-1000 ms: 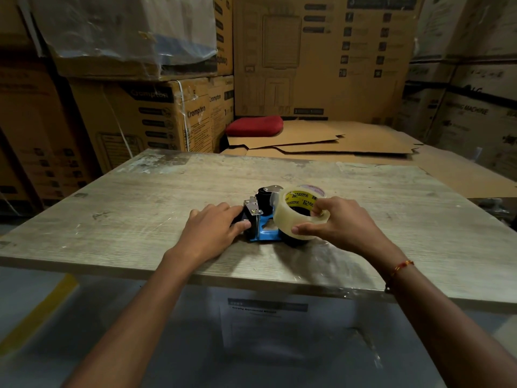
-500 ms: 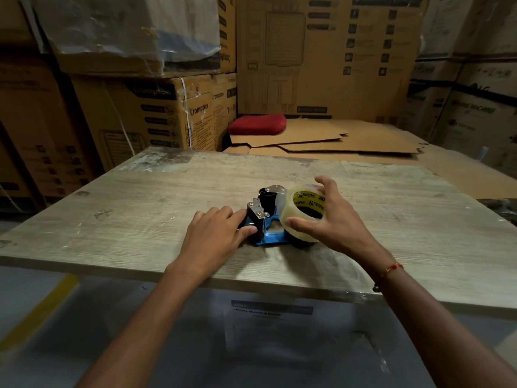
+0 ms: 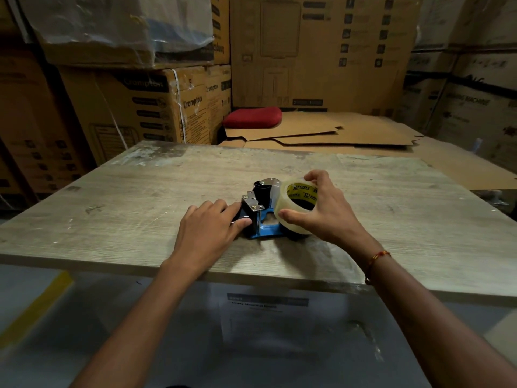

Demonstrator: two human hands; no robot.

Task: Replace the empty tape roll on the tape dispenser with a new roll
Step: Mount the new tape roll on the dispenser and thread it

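Head view: near the front edge of the tabletop (image 3: 112, 219), the left hand (image 3: 212, 231) lies on the handle end of the tape dispenser (image 3: 258, 211), fingers closed on it to keep it steady. Just right, the right hand (image 3: 321, 211) grips the new roll (image 3: 296, 203) w/ thumb & fingers around its rim, over the dispenser's hub. Probably best to keep the roll square to the hub, press evenly, not tilt. Behind: flat cardboard (image 3: 321, 133), red cushion (image 3: 251, 117).
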